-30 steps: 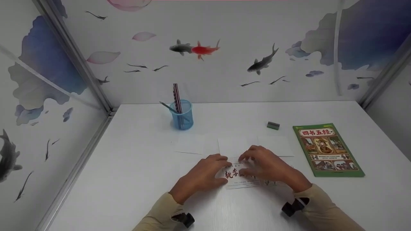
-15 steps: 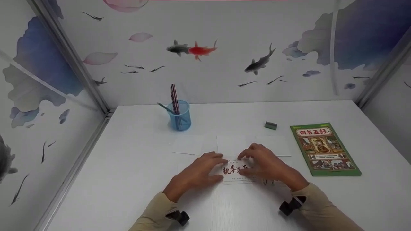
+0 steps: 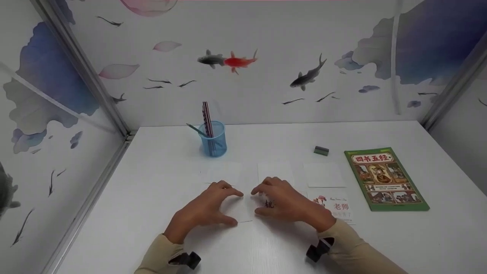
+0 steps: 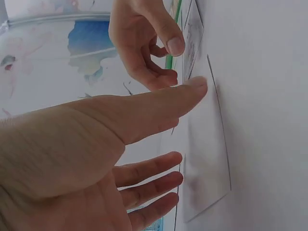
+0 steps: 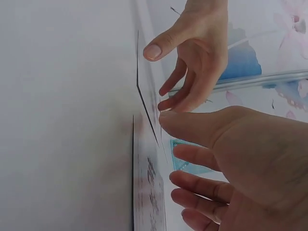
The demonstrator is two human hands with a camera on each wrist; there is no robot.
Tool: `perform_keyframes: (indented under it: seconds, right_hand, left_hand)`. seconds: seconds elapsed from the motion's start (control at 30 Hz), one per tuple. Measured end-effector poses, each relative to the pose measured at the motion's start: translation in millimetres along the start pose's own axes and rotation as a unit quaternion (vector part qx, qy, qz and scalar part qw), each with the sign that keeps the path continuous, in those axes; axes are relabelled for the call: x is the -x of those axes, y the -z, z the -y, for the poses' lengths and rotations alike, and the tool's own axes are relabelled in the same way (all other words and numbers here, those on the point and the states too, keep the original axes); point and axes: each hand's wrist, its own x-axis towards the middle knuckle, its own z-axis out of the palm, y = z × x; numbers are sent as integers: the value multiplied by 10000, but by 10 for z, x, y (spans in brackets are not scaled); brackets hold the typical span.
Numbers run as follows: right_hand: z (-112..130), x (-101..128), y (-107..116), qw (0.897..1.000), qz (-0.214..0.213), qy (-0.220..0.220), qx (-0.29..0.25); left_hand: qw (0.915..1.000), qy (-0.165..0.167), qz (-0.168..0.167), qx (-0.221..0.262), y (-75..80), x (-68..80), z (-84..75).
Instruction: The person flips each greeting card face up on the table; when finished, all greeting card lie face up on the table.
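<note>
Both hands are working 2 cards lying mid-table: the left hand (image 3: 205, 209) is pressing spread, relaxed fingers on a blank white card (image 3: 239, 207) to pin it flat, while the right hand (image 3: 283, 203), fingers loosely apart, is covering the printed card (image 3: 268, 203) beside it.

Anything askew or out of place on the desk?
Nothing spilled or damaged. Only oddity: the cards are mixed. Several lie blank side up, while the printed card by the right hand lies face up. The green book sits slightly angled, and the blue cup stands upright. The left hand rests on a blank card.
</note>
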Motion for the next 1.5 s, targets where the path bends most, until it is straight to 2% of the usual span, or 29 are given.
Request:
perform_keyframes:
  seconds: [0.23,0.43,0.67,0.93,1.13,1.23,1.33,1.43,1.5]
  right_hand:
    - [192,-231,-115,9990,430,67,-81]
    - [250,-239,-143,9975,703,39,50]
    - [261,-216,-120,9972,689,-66,-273]
    - [282,-230,-143,9966,714,-366,-191]
    - [272,-233,-148,9961,746,-430,-185]
    - [276,-227,-144,9963,736,-390,-214]
    - [266,-228,-137,9971,555,-429,-281]
    - [235,-233,-115,9970,215,-521,-533]
    - [206,-237,-94,9942,-72,-582,-897]
  left_hand:
    - [9996,150,-118,-227,76,71,56]
    - [9998,184,-27,-8,75,67,76]
    - [9999,10,34,148,76,55,93]
    - [9999,53,124,23,61,37,85]
    - [9998,22,161,64,45,34,66]
    - [9999,-22,41,129,38,30,62]
    - [9993,-206,-198,228,36,19,65]
    - [9968,-495,-551,287,31,6,67]
    - [9931,-666,-929,263,18,-8,60]
